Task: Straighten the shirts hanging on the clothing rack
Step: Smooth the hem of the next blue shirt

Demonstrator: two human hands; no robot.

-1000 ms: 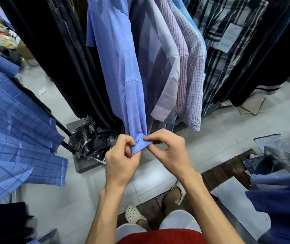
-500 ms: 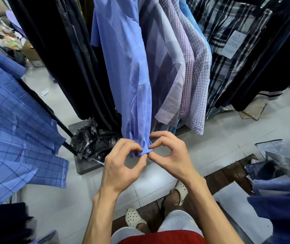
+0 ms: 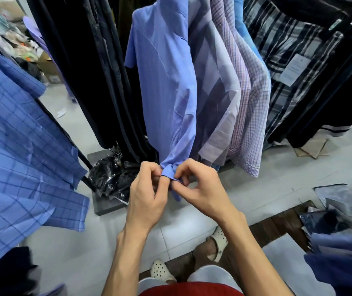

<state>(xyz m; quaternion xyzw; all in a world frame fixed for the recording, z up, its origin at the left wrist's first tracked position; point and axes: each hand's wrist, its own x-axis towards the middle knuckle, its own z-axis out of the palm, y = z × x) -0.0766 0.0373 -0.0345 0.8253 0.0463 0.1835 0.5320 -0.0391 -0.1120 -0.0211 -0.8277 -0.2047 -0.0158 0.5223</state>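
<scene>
A plain periwinkle-blue cotton shirt [image 3: 166, 88] is seen hanging near the middle of the rack, between a run of dark navy garments [image 3: 89, 71] on one side and a pale lilac block-patterned shirt [image 3: 215, 99] on the other. Its long sleeve hangs straight down in front of the body, and the sleeve's cuff [image 3: 168, 173] is gathered at the bottom, low over the pale tiled floor [image 3: 277, 174].

The cuff is pinched from both sides. The left hand [image 3: 147, 197] is closed narrowly on the cuff's near edge, thumb against curled fingers, while the right hand [image 3: 200, 189] is closed on the opposite edge with thumb and forefinger, the remaining fingers loosely bent. The fabric is drawn tight above the grip, so the sleeve appears to be held under a light downward pull; this is judged to be done so that the cuff can be turned out or flattened and the sleeve left to fall cleanly. A small tail of blue cloth pokes out below the fingers, which suggests the cuff is not yet fully smoothed.

Further along the rack a fine pink-and-white check shirt [image 3: 254, 116] and a dark plaid shirt with a white paper tag [image 3: 294, 69] hang undisturbed. A crumpled black plastic bag [image 3: 109, 178] lies on the grey rack base just beside the hands, clear of the sleeve.
</scene>
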